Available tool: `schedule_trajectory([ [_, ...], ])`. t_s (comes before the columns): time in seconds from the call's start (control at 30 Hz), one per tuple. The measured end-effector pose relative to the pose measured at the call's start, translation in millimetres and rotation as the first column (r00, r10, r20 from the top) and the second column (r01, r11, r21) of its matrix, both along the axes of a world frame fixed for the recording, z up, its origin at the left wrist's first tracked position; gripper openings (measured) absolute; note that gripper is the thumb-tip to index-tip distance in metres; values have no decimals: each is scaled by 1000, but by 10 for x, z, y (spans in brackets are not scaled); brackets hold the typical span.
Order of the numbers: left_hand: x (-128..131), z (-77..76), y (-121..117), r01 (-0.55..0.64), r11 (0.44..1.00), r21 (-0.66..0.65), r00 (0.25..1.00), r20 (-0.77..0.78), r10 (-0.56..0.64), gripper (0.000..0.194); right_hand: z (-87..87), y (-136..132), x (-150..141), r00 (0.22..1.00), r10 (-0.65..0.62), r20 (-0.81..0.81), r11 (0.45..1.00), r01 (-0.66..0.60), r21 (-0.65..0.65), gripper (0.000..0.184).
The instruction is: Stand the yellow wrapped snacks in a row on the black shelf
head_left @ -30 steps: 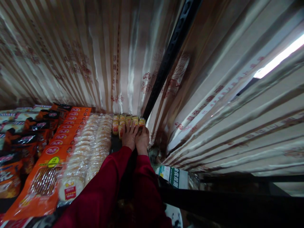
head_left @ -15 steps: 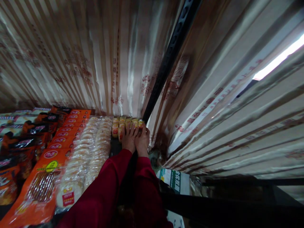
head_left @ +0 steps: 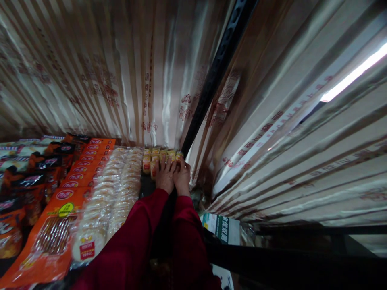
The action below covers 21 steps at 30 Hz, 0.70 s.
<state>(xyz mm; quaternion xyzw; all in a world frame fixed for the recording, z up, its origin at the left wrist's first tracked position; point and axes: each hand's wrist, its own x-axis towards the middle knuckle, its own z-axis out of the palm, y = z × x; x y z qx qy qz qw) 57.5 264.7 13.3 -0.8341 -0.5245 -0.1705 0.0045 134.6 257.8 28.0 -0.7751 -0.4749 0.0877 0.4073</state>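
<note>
At the far end of the shelf, small yellow packaged snacks (head_left: 146, 162) stand in short rows against the curtain. My left hand (head_left: 165, 176) reaches over the front ones, its fingers on the packs and its palm facing away from me. Right beside it, my right hand (head_left: 182, 177) has its fingers bent around the packs at the right end, next to the black post. The two hands touch each other along the thumbs. Their fingers partly cover the packs, and the fingertips cannot be made out clearly.
Two rows of clear-wrapped round cakes (head_left: 131, 177) lie left of my hands. Beyond them are orange snack bags (head_left: 56, 233) and darker bags (head_left: 28, 181). A slanted black metal post (head_left: 208, 86) stands at the corner. Printed plastic curtain (head_left: 169, 72) hangs behind and to the right.
Both hands stay at the yellow packs, with only a very slight shift of the wrists. The packs look the same as before.
</note>
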Motion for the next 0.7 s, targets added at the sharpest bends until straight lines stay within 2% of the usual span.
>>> schedule_trajectory([
  [0.23,-4,32,-17,-8,1000,9,1000,-7,8,45,-38,2,12,1000,12,2,1000,-12,-2,45],
  [0.4,-11,41,-22,-8,1000,-1,1000,-14,8,45,-110,13,21,1000,13,-22,999,-12,48,45],
  [0.7,-29,56,-45,18,1000,-5,1000,-17,-18,46,-127,-44,-21,993,37,-108,985,-18,169,46],
])
